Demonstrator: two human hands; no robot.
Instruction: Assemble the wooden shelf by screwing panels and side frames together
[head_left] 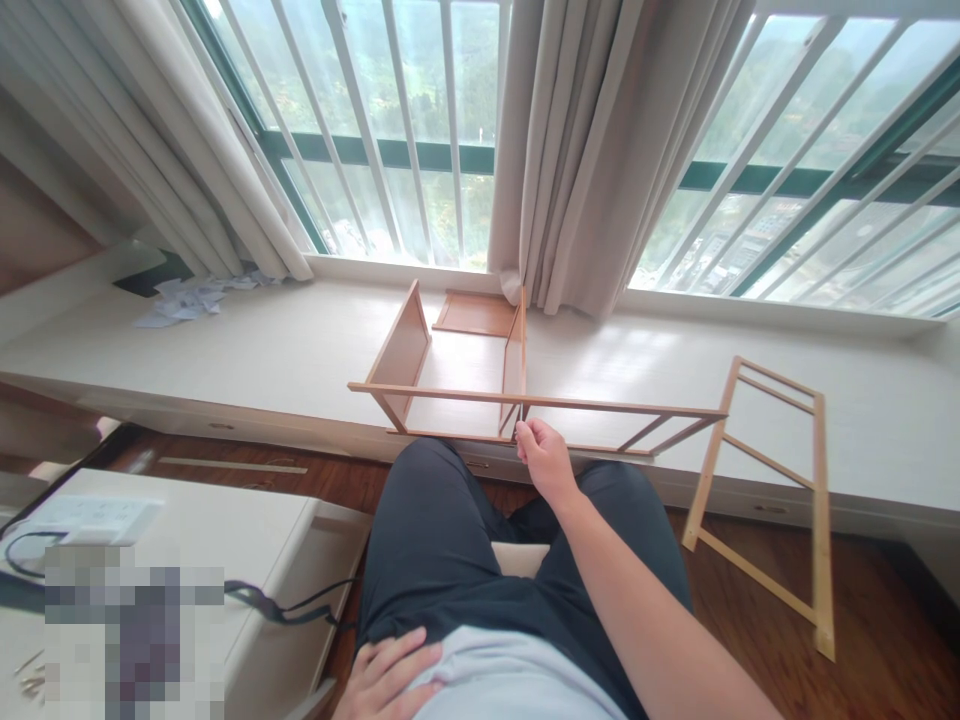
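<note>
My right hand (pixel 546 458) is closed in a pinch at the joint where a shelf panel meets the front rails of a wooden frame (pixel 622 406). A thin, pale, short piece shows by the fingertips; its kind is too small to tell. The frame lies on its side along the near edge of the window ledge, with two upright wooden panels, the left panel (pixel 409 350) and the middle panel (pixel 515 350), standing from it. My left hand (pixel 397 672) rests flat on my lap and shirt hem, fingers stretched out, holding nothing.
A separate wooden ladder-like frame (pixel 823 510) leans against the ledge (pixel 285 340) on the right. A loose wooden panel (pixel 480 313) lies behind. Paper scraps (pixel 184 300) are at the left. A white table (pixel 247 520) with a power strip (pixel 112 518) stands lower left.
</note>
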